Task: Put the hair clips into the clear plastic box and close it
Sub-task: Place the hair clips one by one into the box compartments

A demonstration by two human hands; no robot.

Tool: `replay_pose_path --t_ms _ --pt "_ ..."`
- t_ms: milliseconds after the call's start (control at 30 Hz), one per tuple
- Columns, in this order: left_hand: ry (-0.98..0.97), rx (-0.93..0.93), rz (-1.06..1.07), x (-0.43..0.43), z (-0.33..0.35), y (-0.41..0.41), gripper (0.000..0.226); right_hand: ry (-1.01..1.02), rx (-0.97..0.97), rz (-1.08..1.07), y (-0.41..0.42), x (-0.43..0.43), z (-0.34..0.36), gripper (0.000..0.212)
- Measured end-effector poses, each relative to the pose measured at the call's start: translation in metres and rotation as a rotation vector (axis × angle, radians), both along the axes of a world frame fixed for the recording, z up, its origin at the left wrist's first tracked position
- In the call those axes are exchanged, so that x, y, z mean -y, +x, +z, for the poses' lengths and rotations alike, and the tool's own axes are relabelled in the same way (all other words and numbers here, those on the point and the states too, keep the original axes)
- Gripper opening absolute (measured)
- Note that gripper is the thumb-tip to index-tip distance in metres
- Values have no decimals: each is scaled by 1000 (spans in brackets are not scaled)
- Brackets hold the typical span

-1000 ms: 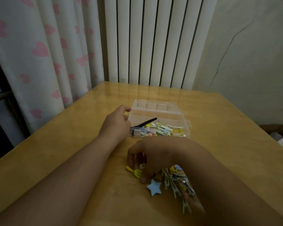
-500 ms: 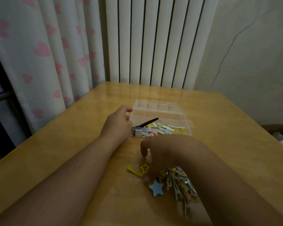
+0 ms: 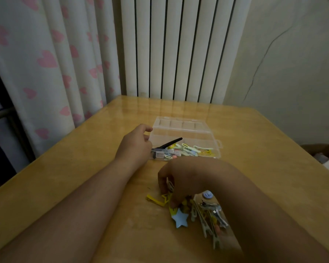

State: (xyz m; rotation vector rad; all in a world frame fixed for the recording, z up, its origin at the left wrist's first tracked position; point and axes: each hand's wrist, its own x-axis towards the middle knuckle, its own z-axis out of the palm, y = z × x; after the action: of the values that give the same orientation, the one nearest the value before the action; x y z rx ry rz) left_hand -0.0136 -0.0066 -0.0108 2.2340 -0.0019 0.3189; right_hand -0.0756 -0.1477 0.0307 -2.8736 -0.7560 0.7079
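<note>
Curtain (image 3: 46, 76) and radiator (image 3: 179, 48) stand behind table (image 3: 68, 175); right forearm (image 3: 264, 211) probably hides clips (image 3: 207, 215).

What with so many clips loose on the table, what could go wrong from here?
The right hand pinches hair clips from a tangled pile; neighbours like the blue star clip could snag and scatter. The black clip sticks up out of the clear box, so the lid might jam on it. The yellow clip lies apart from the pile and may be overlooked.

Home room: heart-print curtain (image 3: 46, 69), white radiator (image 3: 179, 48), cracked wall (image 3: 285, 63), wooden table (image 3: 74, 173).
</note>
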Motion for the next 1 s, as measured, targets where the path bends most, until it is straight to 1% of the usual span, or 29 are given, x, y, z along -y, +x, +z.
replay_pose_path --t_ms 67,200,300,433,567,667,767,867,933,1000 --pt "-4 0 1 0 0 0 44 39 -20 8 1 3 1 27" --pt "-4 8 6 0 0 0 48 100 -77 -7 1 5 1 33" --pt "-10 6 2 0 0 0 48 160 -91 -5 3 5 1 30" --pt "-4 6 8 0 0 0 47 254 -22 -10 6 8 1 19" --pt "3 11 6 -1 0 2 47 352 87 -83 11 16 1 23" --pt "-5 13 5 -1 -1 3 46 492 154 -223 15 28 7 22" --pt "-34 -1 19 -1 -1 5 38 729 251 -374 21 43 13 22" --pt "-49 -25 23 -1 -1 8 35 946 398 -571 42 52 12 20" --pt "-18 -30 15 -1 -2 11 36 973 498 -677 61 55 8 19" --pt "27 -20 24 -1 -4 13 36 933 576 -703 78 57 5 19"
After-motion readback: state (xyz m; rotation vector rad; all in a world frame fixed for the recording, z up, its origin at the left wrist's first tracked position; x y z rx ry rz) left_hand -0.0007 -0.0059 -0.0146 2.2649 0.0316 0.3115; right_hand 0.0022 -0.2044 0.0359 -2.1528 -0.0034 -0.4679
